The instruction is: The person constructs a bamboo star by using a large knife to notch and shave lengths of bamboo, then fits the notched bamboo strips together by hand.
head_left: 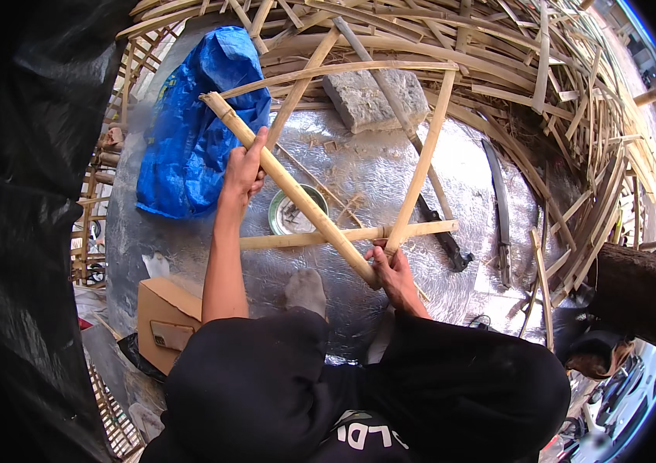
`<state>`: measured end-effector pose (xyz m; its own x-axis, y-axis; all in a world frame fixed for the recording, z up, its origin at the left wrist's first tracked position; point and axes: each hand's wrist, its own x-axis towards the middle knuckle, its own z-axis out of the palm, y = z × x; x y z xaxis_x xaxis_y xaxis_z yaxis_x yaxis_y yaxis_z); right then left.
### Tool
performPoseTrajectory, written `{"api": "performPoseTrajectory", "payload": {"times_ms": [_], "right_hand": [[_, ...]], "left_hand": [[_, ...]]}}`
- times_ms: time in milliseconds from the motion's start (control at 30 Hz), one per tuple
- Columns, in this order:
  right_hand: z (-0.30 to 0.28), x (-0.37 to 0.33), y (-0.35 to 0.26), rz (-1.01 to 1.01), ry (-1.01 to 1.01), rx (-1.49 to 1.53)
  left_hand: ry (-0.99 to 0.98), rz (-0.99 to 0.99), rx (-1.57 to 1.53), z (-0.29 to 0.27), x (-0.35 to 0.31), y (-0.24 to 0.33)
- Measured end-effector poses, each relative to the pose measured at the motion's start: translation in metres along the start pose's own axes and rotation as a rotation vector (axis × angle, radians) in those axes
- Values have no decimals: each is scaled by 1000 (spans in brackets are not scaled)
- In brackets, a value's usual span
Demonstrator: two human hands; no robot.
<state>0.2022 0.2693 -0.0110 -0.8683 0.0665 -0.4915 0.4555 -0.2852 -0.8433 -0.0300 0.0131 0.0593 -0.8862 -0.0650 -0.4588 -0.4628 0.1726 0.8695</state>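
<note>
A bamboo frame of several joined poles and strips is held over the floor in front of me. My left hand (244, 168) is closed round the upper part of its thick bamboo pole (297, 193), which slants down to the right. At the lower right, my right hand (399, 279) is closed at the corner where an upright bamboo strip (424, 166) crosses a level bamboo strip (289, 240). The pole's lower end lies beside the right fingers, which partly hide the joint. A thin bamboo strip (335, 68) runs across the frame's far side.
Behind the frame is a grey stone block (378, 100). A blue plastic sack (189, 147) lies left, a green-rimmed bowl (273, 212) beneath the pole. Two long blades, a machete (500, 208) and a dark knife (447, 243), lie right. Bamboo strips (490, 58) heap behind; a cardboard box (162, 312) stands near left.
</note>
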Motion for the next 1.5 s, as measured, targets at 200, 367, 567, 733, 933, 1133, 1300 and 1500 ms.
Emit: {"api": "performPoseTrajectory", "payload": {"times_ms": [200, 367, 567, 733, 933, 1133, 1300, 1500], "right_hand": [[-15, 24, 19, -58, 40, 87], [17, 14, 18, -136, 45, 178], [13, 17, 23, -179, 46, 162], [13, 16, 3, -127, -51, 361], [-3, 17, -30, -166, -74, 464], [-18, 19, -72, -319, -79, 389], [-25, 10, -123, -432, -152, 390], [-35, -23, -169, -517, -110, 381]], "left_hand": [[-75, 89, 14, 13, 12, 7], [-25, 48, -97, 5, 13, -6], [-15, 68, -91, 4, 8, -11], [17, 140, -91, -1, 5, 2], [-5, 208, -96, 18, -12, 32], [-11, 356, -173, 35, -18, 83], [-18, 513, 6, 26, -47, 142], [-528, 645, 12, 16, -79, 192]]}}
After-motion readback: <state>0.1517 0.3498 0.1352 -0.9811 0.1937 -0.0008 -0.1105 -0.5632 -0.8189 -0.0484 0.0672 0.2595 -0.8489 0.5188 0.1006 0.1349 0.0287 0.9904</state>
